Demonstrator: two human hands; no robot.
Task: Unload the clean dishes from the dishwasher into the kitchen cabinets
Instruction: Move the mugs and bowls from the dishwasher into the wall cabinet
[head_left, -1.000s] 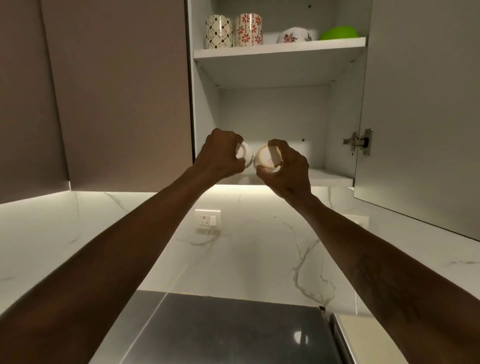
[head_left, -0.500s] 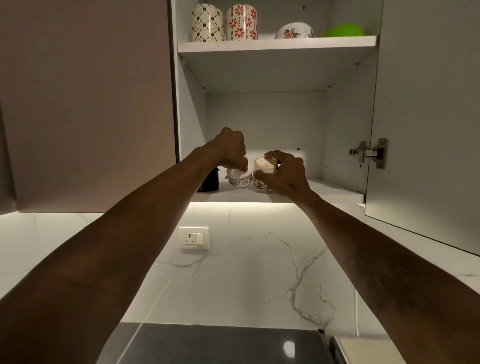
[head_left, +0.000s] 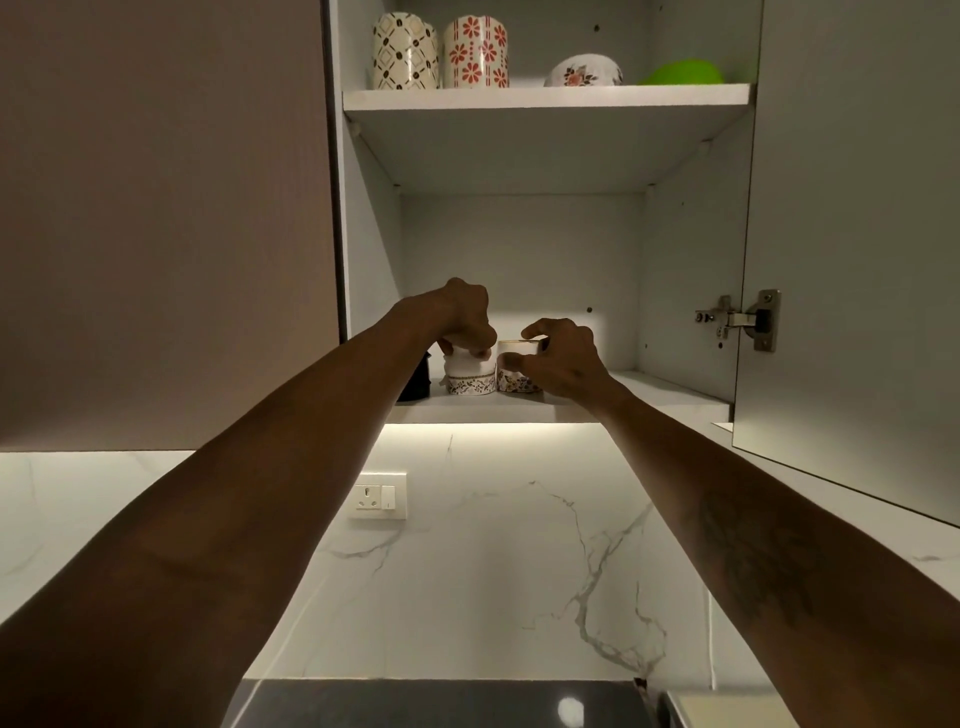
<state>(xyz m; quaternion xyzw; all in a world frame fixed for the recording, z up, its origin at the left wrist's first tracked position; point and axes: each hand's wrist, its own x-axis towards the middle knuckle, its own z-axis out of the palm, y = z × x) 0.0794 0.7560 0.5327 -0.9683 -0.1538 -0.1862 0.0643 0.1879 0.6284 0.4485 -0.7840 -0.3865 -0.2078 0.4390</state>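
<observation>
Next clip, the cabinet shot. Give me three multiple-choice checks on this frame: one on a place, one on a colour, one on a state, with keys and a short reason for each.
1. The left cup and right cup stand on:
A) the counter
B) the lower shelf
C) a dishwasher rack

2. The rightmost bowl on the upper shelf is:
A) green
B) red
C) blue

3. The cabinet door on the right is:
A) removed
B) shut
C) open

Key:
1 B, both cups sit side by side on the lower shelf.
2 A, the bowl is bright green.
3 C, the door is swung out, with its hinge exposed.
</observation>
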